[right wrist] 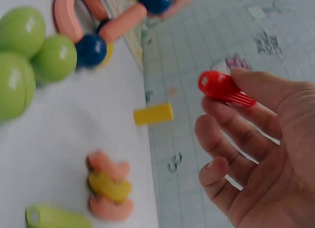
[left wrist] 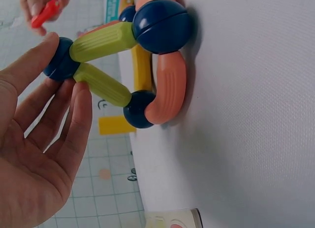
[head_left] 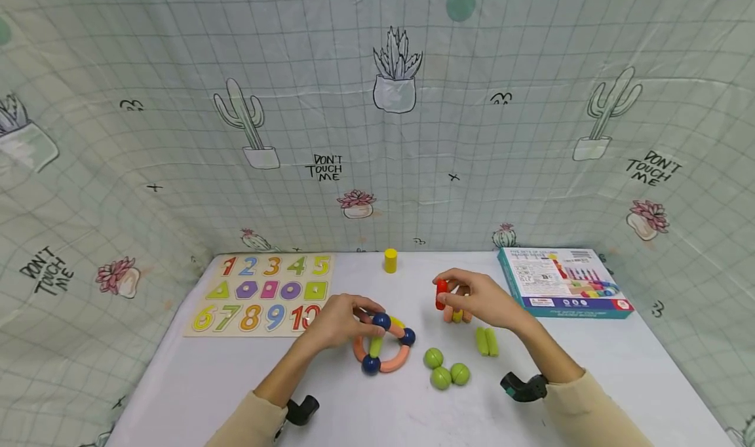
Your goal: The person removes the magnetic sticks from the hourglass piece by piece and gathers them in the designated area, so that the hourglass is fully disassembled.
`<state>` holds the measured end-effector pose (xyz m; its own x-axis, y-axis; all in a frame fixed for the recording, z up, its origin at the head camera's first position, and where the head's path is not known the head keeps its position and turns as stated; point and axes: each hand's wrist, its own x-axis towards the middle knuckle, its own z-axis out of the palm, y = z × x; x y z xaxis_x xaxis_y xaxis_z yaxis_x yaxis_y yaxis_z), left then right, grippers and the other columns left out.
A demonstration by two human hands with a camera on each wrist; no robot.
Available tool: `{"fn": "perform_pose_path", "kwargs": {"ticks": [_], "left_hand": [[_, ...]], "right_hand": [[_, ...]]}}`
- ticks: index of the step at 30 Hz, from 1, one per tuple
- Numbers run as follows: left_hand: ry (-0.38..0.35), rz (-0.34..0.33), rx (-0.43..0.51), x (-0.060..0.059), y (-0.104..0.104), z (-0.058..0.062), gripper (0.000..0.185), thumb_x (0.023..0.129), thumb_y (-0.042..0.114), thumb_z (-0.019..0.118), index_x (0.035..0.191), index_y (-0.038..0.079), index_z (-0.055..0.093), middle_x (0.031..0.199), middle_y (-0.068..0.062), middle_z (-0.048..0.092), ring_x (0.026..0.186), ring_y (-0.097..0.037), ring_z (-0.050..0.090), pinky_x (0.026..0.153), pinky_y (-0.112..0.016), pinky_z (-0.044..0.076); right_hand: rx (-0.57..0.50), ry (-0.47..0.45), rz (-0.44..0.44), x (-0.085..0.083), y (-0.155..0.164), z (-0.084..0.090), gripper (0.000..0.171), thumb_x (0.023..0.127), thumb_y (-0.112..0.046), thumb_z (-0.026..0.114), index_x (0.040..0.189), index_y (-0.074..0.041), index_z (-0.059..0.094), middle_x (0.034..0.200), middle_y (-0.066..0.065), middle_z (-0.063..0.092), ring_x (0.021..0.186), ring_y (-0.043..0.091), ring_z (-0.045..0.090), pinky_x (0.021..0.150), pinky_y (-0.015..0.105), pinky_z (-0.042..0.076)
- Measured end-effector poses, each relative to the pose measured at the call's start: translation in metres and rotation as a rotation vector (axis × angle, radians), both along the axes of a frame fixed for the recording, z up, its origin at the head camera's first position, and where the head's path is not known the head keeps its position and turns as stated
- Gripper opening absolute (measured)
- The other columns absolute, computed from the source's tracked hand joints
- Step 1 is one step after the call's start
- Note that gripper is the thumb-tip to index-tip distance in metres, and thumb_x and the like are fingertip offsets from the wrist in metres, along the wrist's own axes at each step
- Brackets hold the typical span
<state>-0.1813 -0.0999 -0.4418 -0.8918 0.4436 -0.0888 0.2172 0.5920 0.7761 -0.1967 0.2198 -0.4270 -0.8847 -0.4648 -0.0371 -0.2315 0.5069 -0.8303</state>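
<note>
- The left hand [head_left: 345,321] grasps the top blue ball [left wrist: 61,59] between thumb and fingers.
- Two green sticks [left wrist: 103,41] run from that ball down to the blue balls of a ring, whose curved pink sticks [left wrist: 170,87] lie on the white table [head_left: 377,408].
- A straight pink stick [right wrist: 125,24] also slopes from the top ball to the ring.
- The right hand [head_left: 480,296] pinches a short red stick [right wrist: 224,86] between thumb and fingers, raised off the table and apart from the ring; its other fingers are loosely bent.
- Near the right hand, a yellow piece [right wrist: 109,187] lies between two wavy pink pieces [right wrist: 110,208].
- Three green balls [head_left: 441,377] sit clustered just right of the ring.
- Right of them, two loose green sticks [head_left: 487,342] lie side by side.
- A yellow stick [head_left: 390,261] stands upright near the table's far edge.
- A number board [head_left: 218,269] lies on the left, and a flat box [head_left: 563,283] on the far right.
- Behind everything hangs a checked cloth [head_left: 413,172] printed with cacti.
</note>
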Motion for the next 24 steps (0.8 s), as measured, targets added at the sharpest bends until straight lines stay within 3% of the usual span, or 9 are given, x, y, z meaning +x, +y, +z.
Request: {"fn": "perform_pose_path", "kwargs": {"ticks": [6,14,24], "left_hand": [[-0.010,0.009,0.007,0.000,-0.001,0.001,0.034,0.081,0.033,0.086,0.111,0.021,0.077,0.101,0.006,0.071,0.090,-0.014,0.062,0.068,-0.028,0.049],[-0.001,0.002,0.006,0.001,-0.002,0.001,0.036,0.081,0.034,0.085,0.113,0.019,0.076,0.102,0.006,0.071,0.090,-0.013,0.063,0.068,-0.027,0.049],[-0.034,0.031,0.018,0.001,-0.001,-0.002,0.035,0.080,0.034,0.086,0.112,0.024,0.077,0.100,0.007,0.071,0.089,-0.013,0.062,0.066,-0.027,0.049]], "right_hand": [[0.084,-0.089,-0.034,0.004,0.043,-0.004,0.040,0.097,-0.030,0.068,0.128,-0.005,0.060,0.090,0.010,0.071,0.078,0.038,0.064,0.072,0.041,0.051],[0.293,-0.259,-0.070,0.021,0.081,-0.013,0.037,0.095,-0.030,0.069,0.124,-0.007,0.066,0.084,0.003,0.068,0.072,0.027,0.063,0.063,0.034,0.043],[0.390,-0.290,-0.123,0.024,0.091,-0.033,0.028,0.091,-0.027,0.074,0.111,-0.008,0.069,0.079,0.003,0.064,0.062,0.022,0.059,0.063,0.031,0.043]]}}
